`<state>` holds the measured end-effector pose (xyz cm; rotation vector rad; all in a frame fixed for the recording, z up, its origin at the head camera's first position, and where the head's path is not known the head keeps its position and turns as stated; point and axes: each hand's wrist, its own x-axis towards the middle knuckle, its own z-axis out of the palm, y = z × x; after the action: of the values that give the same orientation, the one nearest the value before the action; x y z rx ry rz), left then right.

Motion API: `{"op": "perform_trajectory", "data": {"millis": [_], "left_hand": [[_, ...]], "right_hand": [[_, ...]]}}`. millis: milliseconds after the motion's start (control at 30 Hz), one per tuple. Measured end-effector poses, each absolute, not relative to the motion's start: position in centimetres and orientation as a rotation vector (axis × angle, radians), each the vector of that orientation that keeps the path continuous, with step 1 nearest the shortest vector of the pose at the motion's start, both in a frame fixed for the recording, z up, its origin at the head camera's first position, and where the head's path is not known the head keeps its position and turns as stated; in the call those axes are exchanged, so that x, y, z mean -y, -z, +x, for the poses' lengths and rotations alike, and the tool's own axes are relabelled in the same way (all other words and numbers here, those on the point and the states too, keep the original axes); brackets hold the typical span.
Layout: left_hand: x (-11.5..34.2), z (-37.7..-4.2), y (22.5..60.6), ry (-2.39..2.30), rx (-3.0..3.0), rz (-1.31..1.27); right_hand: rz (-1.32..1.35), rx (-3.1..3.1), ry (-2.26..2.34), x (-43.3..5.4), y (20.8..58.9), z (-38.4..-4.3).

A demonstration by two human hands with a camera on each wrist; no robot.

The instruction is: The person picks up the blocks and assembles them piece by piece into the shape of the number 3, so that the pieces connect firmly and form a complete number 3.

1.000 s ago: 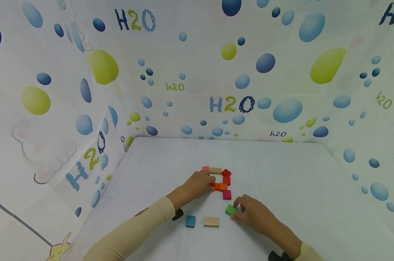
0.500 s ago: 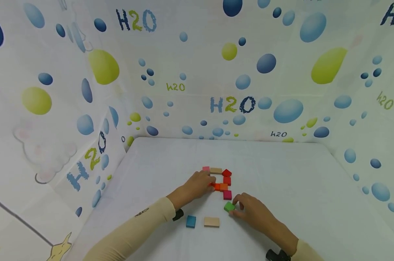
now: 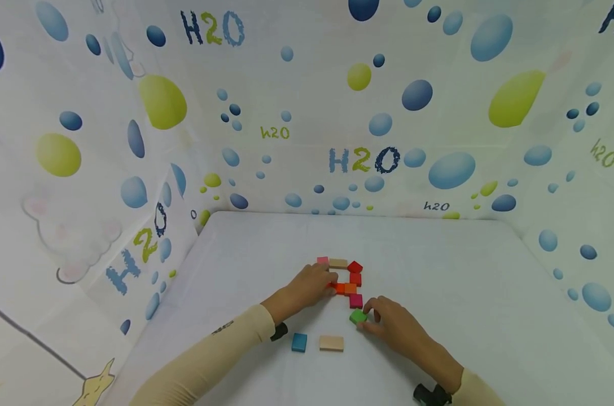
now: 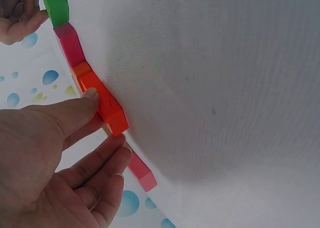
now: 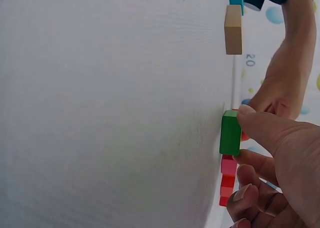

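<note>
My left hand (image 3: pixel 309 286) rests at the left end of a short row of blocks, pinching an orange-red block (image 4: pixel 106 101) between thumb and fingers. Beside it sits an orange block (image 3: pixel 350 289). Lower down, a crimson block (image 3: pixel 355 301) touches the row's right end. My right hand (image 3: pixel 402 330) pinches a green block (image 3: pixel 358 317) by its edges, thumb and index finger on it in the right wrist view. This green block lies just below the crimson one, slightly turned. Part of the orange-red block is hidden under the left fingers in the head view.
Above the row are a pink block (image 3: pixel 323 260), a wooden block (image 3: pixel 338 264), a red pentagon block (image 3: pixel 355 267) and a red square block (image 3: pixel 355 279). Nearer the person lie a blue block (image 3: pixel 299 343) and another wooden block (image 3: pixel 331 343). Patterned cloth walls (image 3: pixel 307 113) surround the white table.
My right hand has moved the green block forward and slightly left, closer to the crimson block. The left hand has stayed in place on the orange-red block.
</note>
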<state>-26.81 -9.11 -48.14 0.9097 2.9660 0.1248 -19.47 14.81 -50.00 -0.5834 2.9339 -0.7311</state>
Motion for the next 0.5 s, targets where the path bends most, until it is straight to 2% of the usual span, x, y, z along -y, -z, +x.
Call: {"op": "perform_trajectory", "data": {"millis": [500], "left_hand": [[9.07,-26.71,47.96,-0.124,-2.964,0.916]], "right_hand": [[-0.594,-2.953,0.741,-14.78,50.08,-19.61]]}}
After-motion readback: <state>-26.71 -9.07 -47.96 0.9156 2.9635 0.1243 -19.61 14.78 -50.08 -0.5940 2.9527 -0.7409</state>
